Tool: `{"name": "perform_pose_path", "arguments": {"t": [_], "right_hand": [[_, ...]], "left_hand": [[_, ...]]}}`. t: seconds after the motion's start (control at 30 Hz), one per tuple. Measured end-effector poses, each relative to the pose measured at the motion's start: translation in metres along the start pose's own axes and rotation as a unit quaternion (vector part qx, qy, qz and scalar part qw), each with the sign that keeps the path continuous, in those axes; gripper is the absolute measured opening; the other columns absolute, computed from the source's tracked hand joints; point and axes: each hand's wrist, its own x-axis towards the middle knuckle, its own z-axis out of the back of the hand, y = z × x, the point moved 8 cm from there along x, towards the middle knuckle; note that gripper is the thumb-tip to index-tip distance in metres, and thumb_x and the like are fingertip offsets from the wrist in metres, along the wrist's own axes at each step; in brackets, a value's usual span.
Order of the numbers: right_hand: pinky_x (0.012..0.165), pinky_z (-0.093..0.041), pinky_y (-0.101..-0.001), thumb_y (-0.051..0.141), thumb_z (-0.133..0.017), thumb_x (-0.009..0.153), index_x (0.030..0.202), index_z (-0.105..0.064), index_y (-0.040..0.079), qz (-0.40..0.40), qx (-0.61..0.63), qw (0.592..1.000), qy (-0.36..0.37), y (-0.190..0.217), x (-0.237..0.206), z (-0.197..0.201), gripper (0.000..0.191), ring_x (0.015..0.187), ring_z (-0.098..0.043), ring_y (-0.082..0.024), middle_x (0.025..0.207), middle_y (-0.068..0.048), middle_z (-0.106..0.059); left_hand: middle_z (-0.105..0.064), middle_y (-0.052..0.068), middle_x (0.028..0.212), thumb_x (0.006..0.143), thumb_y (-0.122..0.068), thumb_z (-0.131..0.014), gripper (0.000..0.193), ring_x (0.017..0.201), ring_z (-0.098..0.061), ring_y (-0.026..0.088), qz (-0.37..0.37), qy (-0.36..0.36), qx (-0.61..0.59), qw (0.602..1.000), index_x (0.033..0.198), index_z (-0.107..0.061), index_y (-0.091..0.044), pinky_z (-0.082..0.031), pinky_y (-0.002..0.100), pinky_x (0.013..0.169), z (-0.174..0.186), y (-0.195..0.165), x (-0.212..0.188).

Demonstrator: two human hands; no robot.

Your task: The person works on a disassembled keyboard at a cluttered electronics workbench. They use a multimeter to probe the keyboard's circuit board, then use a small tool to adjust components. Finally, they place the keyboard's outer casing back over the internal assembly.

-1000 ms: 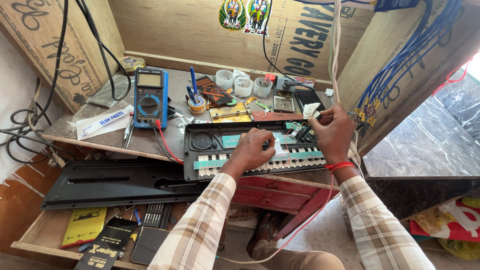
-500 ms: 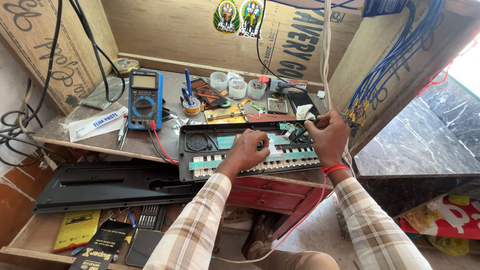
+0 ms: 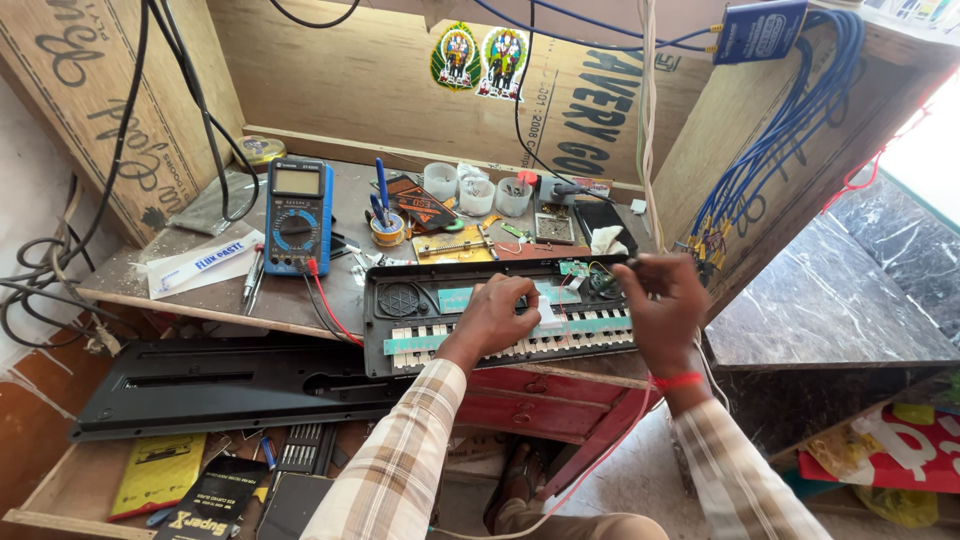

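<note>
Plywood-walled workbench [image 3: 330, 290], seen from the head camera: an opened small keyboard [image 3: 500, 315] is laid at its front edge, circuit boards exposed. Left hand [image 3: 497, 312] is rested on the keyboard's middle, fingers curled and pressed down. Right hand [image 3: 668, 305] is held at the keyboard's right end, fingers bent; whether anything is pinched cannot be told. Blue multimeter [image 3: 297, 213] is placed well left.

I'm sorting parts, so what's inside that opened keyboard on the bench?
Inside the opened keyboard: a round speaker grille, green circuit boards and key strips. The left hand and right hand cover the rest.
</note>
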Motion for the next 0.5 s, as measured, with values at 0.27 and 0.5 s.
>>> {"name": "perform_pose_path", "arguments": {"t": [0.27,0.5], "right_hand": [[0.078,-0.054,-0.0201,0.001,-0.072,0.097,0.119,-0.061,-0.002,-0.114,0.052,0.992,-0.031,-0.021,-0.082,0.070,0.025,0.089,-0.066,-0.007,0.097,-0.004,-0.068],[0.072,-0.057,-0.0229,0.005,-0.060,0.101,0.112,-0.067,-0.003,-0.175,0.055,0.982,0.047,-0.017,-0.121,0.072,0.015,0.079,-0.070,-0.008,0.086,-0.003,-0.072]], "left_hand": [[-0.071,0.006,0.094,0.083,-0.021,-0.068,0.011,0.103,-0.064,0.028,-0.020,-0.017,-0.022,0.999,0.086,-0.066,-0.011,-0.044,0.044,0.098,0.007,-0.009,-0.004],[-0.072,0.009,0.100,0.081,-0.012,-0.070,0.010,0.100,-0.068,0.030,-0.138,-0.151,-0.049,0.978,0.087,-0.063,-0.008,-0.050,0.044,0.085,0.036,-0.054,-0.032]]}}
